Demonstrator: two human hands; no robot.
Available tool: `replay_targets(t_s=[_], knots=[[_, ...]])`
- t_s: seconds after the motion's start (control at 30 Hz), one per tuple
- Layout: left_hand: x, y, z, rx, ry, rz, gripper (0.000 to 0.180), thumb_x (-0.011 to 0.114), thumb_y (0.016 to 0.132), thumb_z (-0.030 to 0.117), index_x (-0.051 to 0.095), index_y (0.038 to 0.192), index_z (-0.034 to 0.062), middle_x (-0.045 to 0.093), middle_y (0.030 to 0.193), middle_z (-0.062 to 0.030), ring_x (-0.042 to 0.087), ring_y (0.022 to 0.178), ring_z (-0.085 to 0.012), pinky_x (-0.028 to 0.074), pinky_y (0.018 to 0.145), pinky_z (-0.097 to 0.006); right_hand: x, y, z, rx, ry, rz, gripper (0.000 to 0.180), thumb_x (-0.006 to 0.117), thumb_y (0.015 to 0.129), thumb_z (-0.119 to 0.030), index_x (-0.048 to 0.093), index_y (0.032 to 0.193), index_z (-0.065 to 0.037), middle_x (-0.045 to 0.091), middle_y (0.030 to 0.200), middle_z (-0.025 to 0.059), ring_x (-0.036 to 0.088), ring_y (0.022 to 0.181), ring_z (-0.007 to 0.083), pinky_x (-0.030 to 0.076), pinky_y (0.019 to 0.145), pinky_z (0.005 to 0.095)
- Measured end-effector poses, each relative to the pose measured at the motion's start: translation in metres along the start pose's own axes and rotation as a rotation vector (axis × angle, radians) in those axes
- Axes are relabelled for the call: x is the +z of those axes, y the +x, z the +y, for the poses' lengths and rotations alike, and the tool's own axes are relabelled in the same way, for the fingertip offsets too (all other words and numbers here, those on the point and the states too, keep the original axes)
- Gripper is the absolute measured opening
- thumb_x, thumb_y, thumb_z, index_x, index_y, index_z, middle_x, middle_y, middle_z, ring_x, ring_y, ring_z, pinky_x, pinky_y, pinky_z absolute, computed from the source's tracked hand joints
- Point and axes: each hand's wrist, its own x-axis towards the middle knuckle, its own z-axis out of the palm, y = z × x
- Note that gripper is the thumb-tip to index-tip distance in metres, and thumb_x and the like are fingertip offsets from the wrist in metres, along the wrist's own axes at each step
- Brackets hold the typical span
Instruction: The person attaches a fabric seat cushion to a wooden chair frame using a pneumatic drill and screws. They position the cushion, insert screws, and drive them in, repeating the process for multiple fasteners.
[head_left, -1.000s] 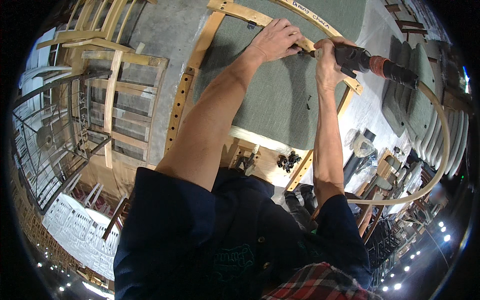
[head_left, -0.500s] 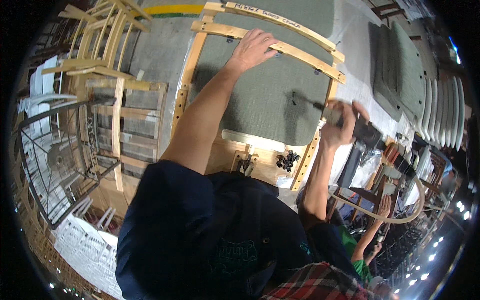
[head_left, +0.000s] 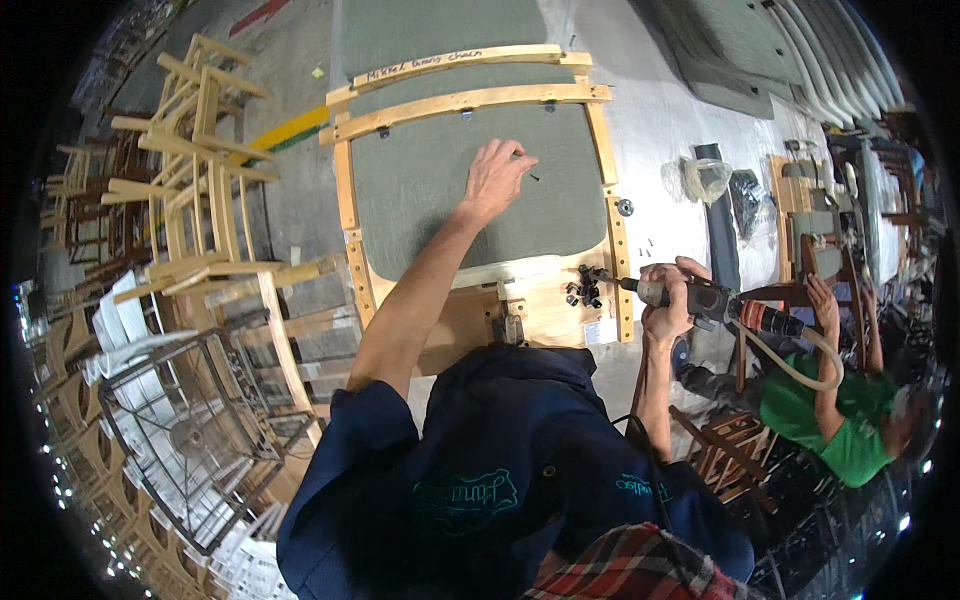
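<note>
A grey-green padded panel [head_left: 430, 200] lies in a wooden frame [head_left: 465, 97] fitted with small dark brackets along its far rail. Over the panel, my left hand [head_left: 493, 178] is closed with its fingertips pinched together; what they hold is too small to name. A small dark screw-like piece [head_left: 536, 178] shows just beside those fingertips. My right hand [head_left: 672, 298] grips a power drill [head_left: 710, 300], dark with a reddish section, at the right of the frame. Its thin bit points left toward a heap of small black fittings [head_left: 585, 290] on the frame's near board.
Stacked wooden chair frames [head_left: 205, 170] and a black wire rack [head_left: 200, 440] stand at left. A light hose [head_left: 815, 380] loops from the drill. At right, a person in a green shirt [head_left: 830, 420] handles a wooden frame. More padded panels [head_left: 710, 50] lie far right.
My left hand has let go of the frame's far rail and come down over the panel. My right hand has drawn the drill back off the panel to the right. The view has shifted.
</note>
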Motion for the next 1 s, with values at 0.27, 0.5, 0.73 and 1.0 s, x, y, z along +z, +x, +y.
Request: replay_targets(t_s=[0.27, 0.5, 0.73, 1.0], knots=[[-0.023, 0.005, 0.006, -0.204, -0.182, -0.059, 0.019, 0.058, 0.099, 0.018, 0.068, 0.109, 0.0051, 0.065, 0.099, -0.0077, 0.062, 0.094, -0.0257, 0.051, 0.089, -0.041, 0.006, -0.011, -0.015, 0.046, -0.002, -0.043, 0.028, 0.056, 0.088, -0.002, 0.046, 0.113, 0.003, 0.059, 0.074, 0.0133, 0.062, 0.069, 0.0239, 0.053, 0.071, 0.0375], [-0.036, -0.034, 0.080, -0.752, -1.483, -0.041, 0.021, 0.054, 0.105, 0.019, 0.062, 0.118, 0.0050, 0.065, 0.101, -0.0030, 0.060, 0.091, -0.0119, 0.051, 0.082, -0.029, 0.031, 0.005, -0.025, -0.208, 0.284, -0.175, 0.029, 0.048, 0.089, 0.001, 0.044, 0.117, 0.002, 0.053, 0.070, 0.0134, 0.056, 0.063, 0.0255, 0.052, 0.073, 0.0437], [-0.061, -0.053, 0.133, -0.836, -2.098, 0.130, 0.016, 0.059, 0.103, 0.019, 0.059, 0.114, 0.0081, 0.066, 0.108, -0.0044, 0.061, 0.094, -0.0123, 0.051, 0.086, -0.026, 0.061, 0.008, -0.041, -0.320, 0.333, -0.191, 0.029, 0.047, 0.087, -0.002, 0.049, 0.115, 0.000, 0.055, 0.068, 0.0154, 0.058, 0.060, 0.0272, 0.052, 0.073, 0.0478], [-0.064, -0.060, 0.141, -0.745, -2.187, 0.126, 0.014, 0.059, 0.103, 0.021, 0.060, 0.111, 0.0095, 0.066, 0.111, -0.0041, 0.062, 0.097, -0.0110, 0.052, 0.088, -0.025, 0.064, 0.007, -0.043, -0.301, 0.384, -0.235, 0.031, 0.046, 0.089, -0.003, 0.048, 0.119, -0.004, 0.054, 0.068, 0.0145, 0.057, 0.059, 0.0266, 0.052, 0.077, 0.0514]])
